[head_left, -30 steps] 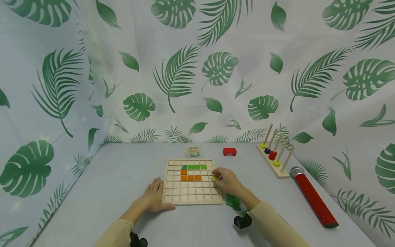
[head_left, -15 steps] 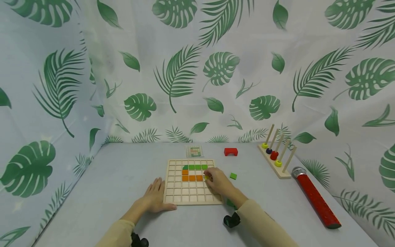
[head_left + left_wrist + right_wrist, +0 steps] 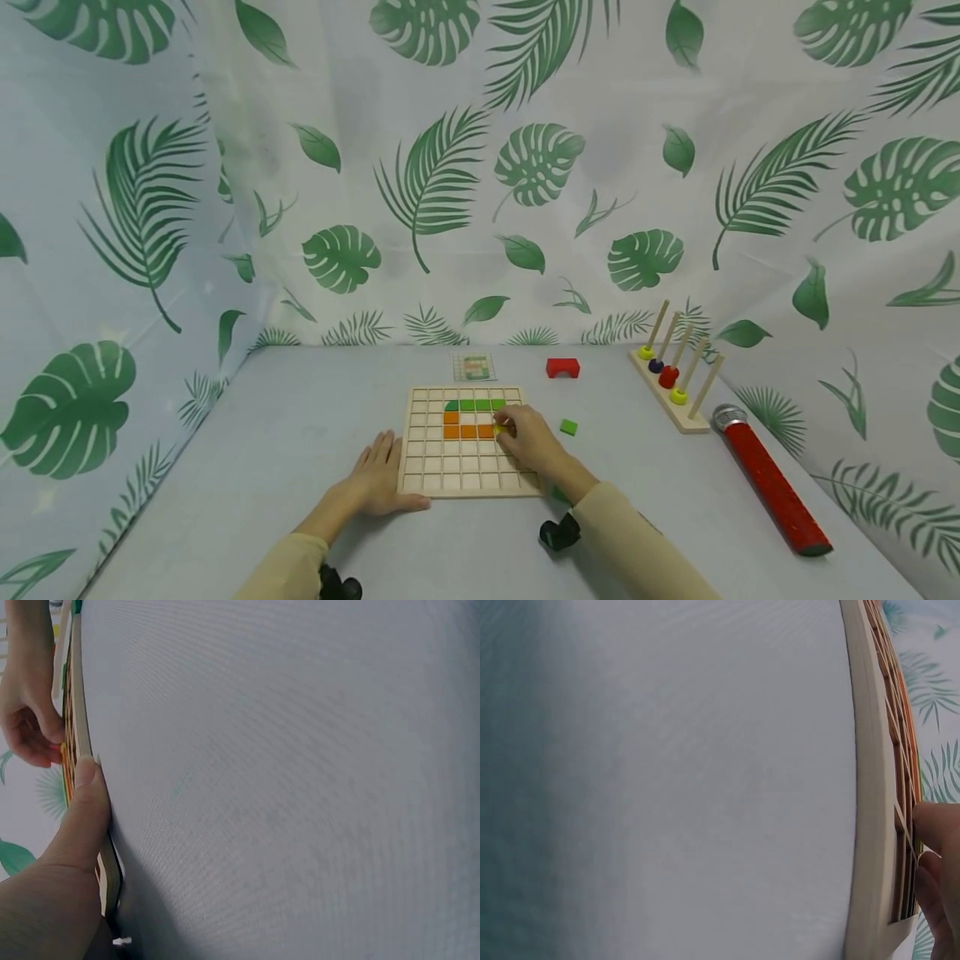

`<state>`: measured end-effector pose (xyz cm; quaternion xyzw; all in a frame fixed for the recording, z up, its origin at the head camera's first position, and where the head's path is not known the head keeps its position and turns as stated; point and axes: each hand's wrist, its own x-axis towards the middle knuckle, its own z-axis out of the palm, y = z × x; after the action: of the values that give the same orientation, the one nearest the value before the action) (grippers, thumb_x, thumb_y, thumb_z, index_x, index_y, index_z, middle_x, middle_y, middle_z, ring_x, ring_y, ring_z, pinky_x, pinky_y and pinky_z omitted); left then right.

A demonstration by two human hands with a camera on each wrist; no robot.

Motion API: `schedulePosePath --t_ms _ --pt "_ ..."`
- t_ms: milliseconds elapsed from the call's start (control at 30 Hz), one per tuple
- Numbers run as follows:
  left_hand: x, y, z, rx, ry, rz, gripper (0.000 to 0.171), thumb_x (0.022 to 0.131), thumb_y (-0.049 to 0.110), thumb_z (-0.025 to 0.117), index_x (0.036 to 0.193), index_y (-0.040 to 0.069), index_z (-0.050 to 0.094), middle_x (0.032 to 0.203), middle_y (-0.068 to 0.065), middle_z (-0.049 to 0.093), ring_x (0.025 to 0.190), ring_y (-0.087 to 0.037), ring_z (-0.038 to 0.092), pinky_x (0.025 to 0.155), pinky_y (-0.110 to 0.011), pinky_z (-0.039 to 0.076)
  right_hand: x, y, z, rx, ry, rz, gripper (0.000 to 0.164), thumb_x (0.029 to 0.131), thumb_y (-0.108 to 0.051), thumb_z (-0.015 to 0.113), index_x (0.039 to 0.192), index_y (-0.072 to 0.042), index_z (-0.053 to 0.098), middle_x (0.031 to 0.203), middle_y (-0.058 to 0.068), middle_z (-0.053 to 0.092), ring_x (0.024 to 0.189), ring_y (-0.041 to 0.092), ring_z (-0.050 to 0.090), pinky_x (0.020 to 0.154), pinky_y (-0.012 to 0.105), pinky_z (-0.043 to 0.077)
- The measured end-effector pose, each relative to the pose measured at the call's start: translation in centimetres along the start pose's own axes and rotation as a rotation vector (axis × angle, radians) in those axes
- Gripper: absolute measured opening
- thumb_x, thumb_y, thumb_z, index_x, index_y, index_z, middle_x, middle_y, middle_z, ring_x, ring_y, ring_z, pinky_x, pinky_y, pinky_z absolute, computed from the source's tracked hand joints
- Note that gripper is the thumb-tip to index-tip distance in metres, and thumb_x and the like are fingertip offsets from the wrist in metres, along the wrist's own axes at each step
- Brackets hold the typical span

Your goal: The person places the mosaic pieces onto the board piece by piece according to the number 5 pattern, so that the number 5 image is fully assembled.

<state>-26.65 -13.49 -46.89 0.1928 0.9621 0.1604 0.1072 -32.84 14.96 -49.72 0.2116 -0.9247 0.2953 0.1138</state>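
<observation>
A wooden grid board [image 3: 450, 467] lies flat, holding a row of green tiles [image 3: 475, 405], several orange tiles [image 3: 468, 432] and a darker green rounded tile [image 3: 452, 406]. My right hand [image 3: 531, 442] is over the board's right part, thumb and fingertips pinching a small yellow tile [image 3: 498, 429] at the right end of the lower orange row. Most of that tile is hidden by the fingers. My left hand [image 3: 375, 485] rests along the board's left edge with straight fingers; its thumb [image 3: 86, 799] touches the front edge in the left wrist view.
Behind the board lie a small pattern card [image 3: 474, 367] and a red arch block [image 3: 562, 367]. A loose green tile [image 3: 568, 427] is right of the board; darker green pieces [image 3: 559, 494] show under the right wrist. Farther right are a peg rack [image 3: 686, 412] and a red microphone [image 3: 776, 492].
My right hand has moved left from the board's right edge onto the grid with the yellow tile, uncovering the loose green tile. My left hand has stayed in place.
</observation>
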Motion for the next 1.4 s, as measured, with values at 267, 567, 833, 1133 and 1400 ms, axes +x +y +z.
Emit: schedulePosePath --t_ms 267,567,833,1133,1400 --pt "0.6 -0.7 0.8 0.010 0.005 0.003 0.117 0.074 0.071 0.061 0.144 -0.012 0.016 0.150 -0.032 0.010 0.139 -0.043 0.007 0.111 -0.054 0.009 -0.2 0.3 -0.3 0.061 -0.014 0.031 0.024 0.084 -0.003 0.068 0.108 -0.005 0.064 0.099 0.001 0.063 0.087 0.011 0.057 0.077 0.027 0.051" --pt "0.3 -0.3 0.4 -0.008 -0.005 -0.002 0.119 0.073 0.070 0.063 0.144 -0.013 0.017 0.150 -0.032 0.011 0.139 -0.044 0.008 0.111 -0.055 0.010 -1.1 1.5 -2.8 0.189 0.022 0.109 0.021 0.087 -0.001 0.065 0.108 -0.002 0.064 0.094 0.003 0.066 0.082 0.012 0.060 0.073 0.028 0.052" --pt "0.0 -0.1 0.1 -0.009 -0.002 0.008 0.116 0.075 0.066 0.065 0.142 -0.015 0.017 0.148 -0.035 0.011 0.138 -0.046 0.008 0.110 -0.056 0.011 -3.6 3.0 -5.4 0.130 -0.006 0.180 0.019 0.088 -0.006 0.066 0.107 -0.007 0.065 0.092 -0.003 0.065 0.084 0.011 0.059 0.077 0.030 0.052" --pt "0.1 -0.1 0.1 -0.010 -0.022 -0.014 0.115 0.075 0.065 0.065 0.144 -0.013 0.016 0.150 -0.033 0.009 0.139 -0.044 0.006 0.111 -0.053 0.008 -6.7 4.9 -6.9 0.119 -0.012 0.140 0.018 0.085 -0.005 0.069 0.103 -0.005 0.065 0.089 -0.003 0.065 0.083 0.011 0.060 0.073 0.026 0.052" --pt "-0.1 0.2 -0.1 -0.006 -0.005 -0.011 0.113 0.075 0.062 0.068 0.143 -0.014 0.019 0.149 -0.033 0.012 0.139 -0.045 0.010 0.110 -0.055 0.012 -9.3 5.1 -7.8 0.131 -0.044 0.161 0.022 0.084 -0.008 0.069 0.106 -0.007 0.064 0.091 -0.005 0.064 0.083 0.011 0.059 0.076 0.025 0.052"
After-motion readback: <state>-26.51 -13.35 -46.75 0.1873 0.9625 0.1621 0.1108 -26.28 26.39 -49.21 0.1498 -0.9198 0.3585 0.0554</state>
